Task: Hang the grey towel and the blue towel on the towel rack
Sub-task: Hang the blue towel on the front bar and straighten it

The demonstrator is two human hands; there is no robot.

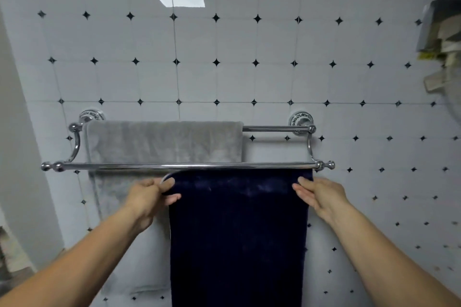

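Note:
A chrome double-bar towel rack is fixed to the tiled wall. The grey towel is draped over its rear bar, on the left part. The dark blue towel hangs from the front bar, on the right part, and reaches down out of view. My left hand pinches the blue towel's upper left edge just under the front bar. My right hand grips the towel's upper right edge, fingers on its face.
The wall has white tiles with small black diamonds. A metal holder with folded papers sticks out at the upper right. A plain wall or door frame runs down the left side.

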